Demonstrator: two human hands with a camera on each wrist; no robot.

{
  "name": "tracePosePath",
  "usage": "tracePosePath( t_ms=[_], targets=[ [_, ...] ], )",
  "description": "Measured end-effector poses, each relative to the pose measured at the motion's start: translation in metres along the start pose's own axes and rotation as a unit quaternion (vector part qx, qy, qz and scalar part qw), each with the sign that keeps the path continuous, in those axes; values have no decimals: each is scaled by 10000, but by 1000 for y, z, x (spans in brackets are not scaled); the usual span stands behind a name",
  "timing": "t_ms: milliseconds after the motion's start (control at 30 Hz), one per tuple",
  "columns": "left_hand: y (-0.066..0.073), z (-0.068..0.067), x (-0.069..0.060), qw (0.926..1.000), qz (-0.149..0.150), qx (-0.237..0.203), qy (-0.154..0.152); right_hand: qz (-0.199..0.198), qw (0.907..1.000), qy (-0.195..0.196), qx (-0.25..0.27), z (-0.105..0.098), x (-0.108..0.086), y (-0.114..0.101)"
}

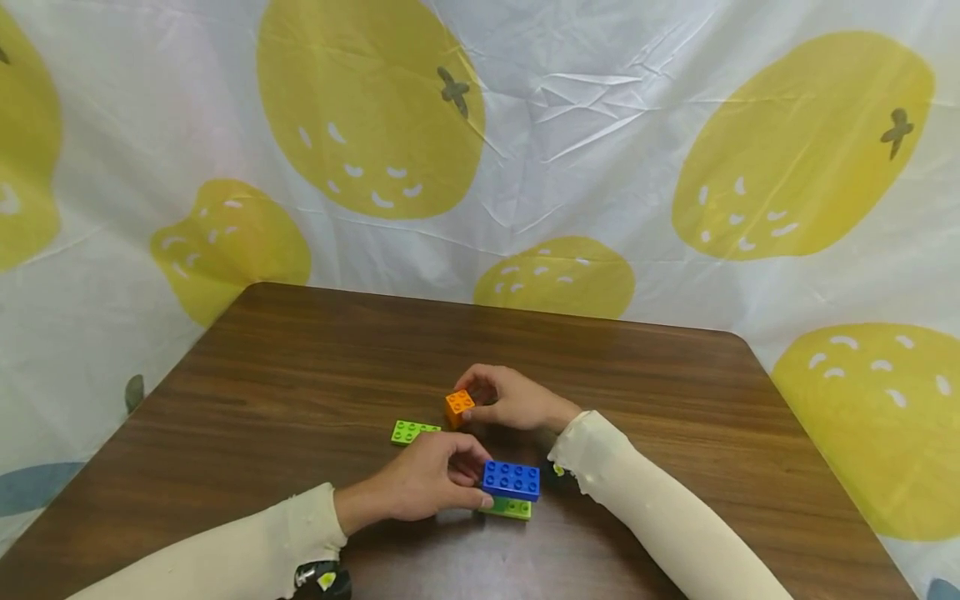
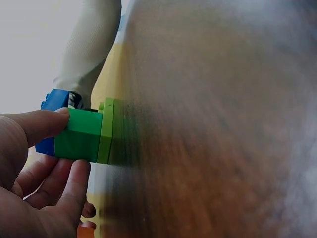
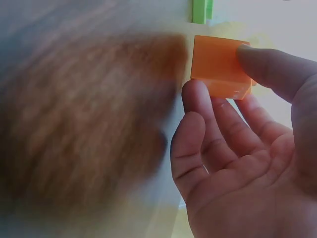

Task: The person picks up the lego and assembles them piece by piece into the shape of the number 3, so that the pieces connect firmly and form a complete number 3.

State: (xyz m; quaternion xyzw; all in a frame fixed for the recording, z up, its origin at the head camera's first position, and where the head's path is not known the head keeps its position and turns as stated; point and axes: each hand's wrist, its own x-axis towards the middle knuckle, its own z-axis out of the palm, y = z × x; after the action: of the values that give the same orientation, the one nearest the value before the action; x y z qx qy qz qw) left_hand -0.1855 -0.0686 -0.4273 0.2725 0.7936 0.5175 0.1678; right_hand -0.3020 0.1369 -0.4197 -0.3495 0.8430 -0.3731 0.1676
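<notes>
In the head view, my left hand holds the left end of a small stack of toy building bricks. The blue brick tops it, a green brick is in the middle, and a thin lime-green brick forms the base by the tabletop. The thumb lies across the green brick near the blue one. Farther back, my right hand pinches an orange brick with studs up, between thumb and fingers; it appears just at or above the table.
Another thin lime-green brick lies on the table beyond my left hand, partly covered by it. The brown wooden table ends at a lemon-patterned cloth behind.
</notes>
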Motion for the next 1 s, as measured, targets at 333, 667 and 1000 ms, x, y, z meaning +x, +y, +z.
tracePosePath(
  t_ms=[333, 667, 1000],
  targets=[
    [0, -1, 1, 10000, -35, -4, -18, 122, 9994, 307, 138, -13, -18, -5],
    [0, -1, -1, 10000, -77, -12, -5, -20, 9978, 649, 134, -21, -37, -14],
    [2, -1, 0, 9999, -109, -121, -8, 71, 9928, 1139, 352, -29, -65, -34]
  ],
)
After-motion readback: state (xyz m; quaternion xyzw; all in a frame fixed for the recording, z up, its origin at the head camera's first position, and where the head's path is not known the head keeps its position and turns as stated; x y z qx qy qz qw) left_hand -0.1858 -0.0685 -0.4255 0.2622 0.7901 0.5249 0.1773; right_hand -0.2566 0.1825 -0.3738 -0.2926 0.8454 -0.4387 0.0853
